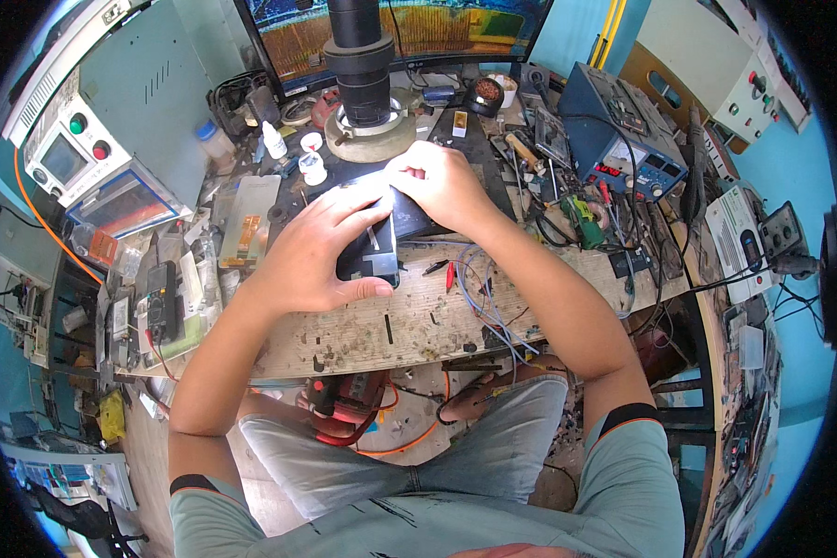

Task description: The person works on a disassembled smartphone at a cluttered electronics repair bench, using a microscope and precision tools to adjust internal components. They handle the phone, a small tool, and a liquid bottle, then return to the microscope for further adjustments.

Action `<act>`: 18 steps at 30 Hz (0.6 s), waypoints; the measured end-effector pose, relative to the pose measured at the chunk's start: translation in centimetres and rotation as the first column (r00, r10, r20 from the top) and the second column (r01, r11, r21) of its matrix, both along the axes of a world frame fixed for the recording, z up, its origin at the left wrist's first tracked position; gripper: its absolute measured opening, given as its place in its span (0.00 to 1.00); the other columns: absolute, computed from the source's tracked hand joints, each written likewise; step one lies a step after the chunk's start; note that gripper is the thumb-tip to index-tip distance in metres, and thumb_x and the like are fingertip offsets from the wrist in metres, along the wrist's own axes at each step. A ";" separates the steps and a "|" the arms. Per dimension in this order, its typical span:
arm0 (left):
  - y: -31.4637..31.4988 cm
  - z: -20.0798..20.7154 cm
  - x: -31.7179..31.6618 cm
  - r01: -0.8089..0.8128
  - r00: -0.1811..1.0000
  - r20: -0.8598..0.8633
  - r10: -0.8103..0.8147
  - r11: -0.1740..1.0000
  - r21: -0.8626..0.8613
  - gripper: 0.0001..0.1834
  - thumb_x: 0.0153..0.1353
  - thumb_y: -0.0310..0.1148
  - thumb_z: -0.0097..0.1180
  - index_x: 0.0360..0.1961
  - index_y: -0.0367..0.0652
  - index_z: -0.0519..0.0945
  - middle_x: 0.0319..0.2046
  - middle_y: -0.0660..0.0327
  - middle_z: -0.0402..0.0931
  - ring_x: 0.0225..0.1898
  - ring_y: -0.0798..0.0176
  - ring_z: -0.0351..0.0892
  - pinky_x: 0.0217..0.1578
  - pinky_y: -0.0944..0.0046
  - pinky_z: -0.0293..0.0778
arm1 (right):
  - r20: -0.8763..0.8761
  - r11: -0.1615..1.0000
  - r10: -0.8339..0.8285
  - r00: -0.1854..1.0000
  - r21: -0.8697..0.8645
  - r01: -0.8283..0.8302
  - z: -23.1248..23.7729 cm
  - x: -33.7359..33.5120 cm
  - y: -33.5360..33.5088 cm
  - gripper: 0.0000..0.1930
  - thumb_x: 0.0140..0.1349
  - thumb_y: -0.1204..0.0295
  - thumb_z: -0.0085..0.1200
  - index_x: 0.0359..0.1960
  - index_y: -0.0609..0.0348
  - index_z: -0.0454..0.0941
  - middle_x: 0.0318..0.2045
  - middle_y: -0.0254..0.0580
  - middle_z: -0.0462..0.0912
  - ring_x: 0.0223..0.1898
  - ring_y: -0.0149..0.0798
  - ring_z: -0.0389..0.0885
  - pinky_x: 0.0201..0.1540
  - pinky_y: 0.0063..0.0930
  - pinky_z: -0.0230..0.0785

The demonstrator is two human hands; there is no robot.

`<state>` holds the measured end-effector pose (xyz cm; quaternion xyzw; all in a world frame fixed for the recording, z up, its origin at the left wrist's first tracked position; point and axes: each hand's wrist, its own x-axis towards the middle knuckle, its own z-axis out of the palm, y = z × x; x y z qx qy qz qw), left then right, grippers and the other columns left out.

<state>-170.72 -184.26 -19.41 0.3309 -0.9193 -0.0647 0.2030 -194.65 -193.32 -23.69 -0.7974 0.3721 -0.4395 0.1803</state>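
Under the black microscope barrel [358,74] lies a flat, dark slab that looks like a phone [372,246], with a pale strip on its face. My left hand [312,246] grips it, its fingers across the top and the thumb along the near edge. At the far end of the phone, in the bright lamp light, my right hand [442,191] is closed in a pinch. Whatever its fingertips hold, if anything, is too hidden to make out.
A small white jar [312,168] and a white dropper bottle [273,141] stand left of the microscope. Red and black clip leads [450,276] lie near the right forearm. A blue power supply [623,139] stands right, a multimeter [162,296] left. A monitor [465,33] is behind.
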 end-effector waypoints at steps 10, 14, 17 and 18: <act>-0.4 0.1 0.0 -0.010 1.000 0.012 0.010 1.000 -0.020 0.53 0.50 0.63 0.73 0.71 0.42 0.73 0.73 0.45 0.68 0.74 0.39 0.65 0.75 0.43 0.58 | 0.072 1.000 0.012 0.997 -0.025 -0.010 0.6 0.3 -0.1 0.12 0.62 0.65 0.63 0.35 0.62 0.89 0.30 0.52 0.85 0.32 0.52 0.85 0.37 0.40 0.76; -0.4 0.1 0.0 -0.010 1.000 0.013 0.010 1.000 -0.021 0.53 0.50 0.62 0.73 0.71 0.42 0.73 0.73 0.45 0.68 0.74 0.39 0.65 0.75 0.43 0.58 | 0.060 1.000 0.010 0.998 -0.028 -0.008 0.4 0.2 -0.3 0.12 0.62 0.65 0.63 0.35 0.62 0.89 0.31 0.52 0.85 0.33 0.52 0.85 0.38 0.40 0.76; -0.4 0.2 0.0 -0.008 1.000 0.010 0.008 1.000 -0.026 0.52 0.50 0.62 0.73 0.71 0.42 0.73 0.72 0.45 0.68 0.74 0.39 0.65 0.75 0.43 0.58 | 0.027 1.000 0.002 1.000 -0.021 -0.002 0.4 0.1 -0.4 0.12 0.62 0.65 0.63 0.37 0.62 0.89 0.32 0.49 0.85 0.33 0.47 0.84 0.39 0.38 0.76; -0.4 0.1 0.0 -0.007 1.000 0.009 0.007 1.000 -0.028 0.52 0.50 0.62 0.73 0.71 0.42 0.74 0.72 0.45 0.68 0.74 0.39 0.65 0.75 0.43 0.59 | 0.009 1.000 -0.001 1.000 -0.016 0.001 0.4 0.0 -0.4 0.11 0.63 0.66 0.64 0.38 0.61 0.89 0.32 0.46 0.85 0.33 0.43 0.83 0.39 0.36 0.76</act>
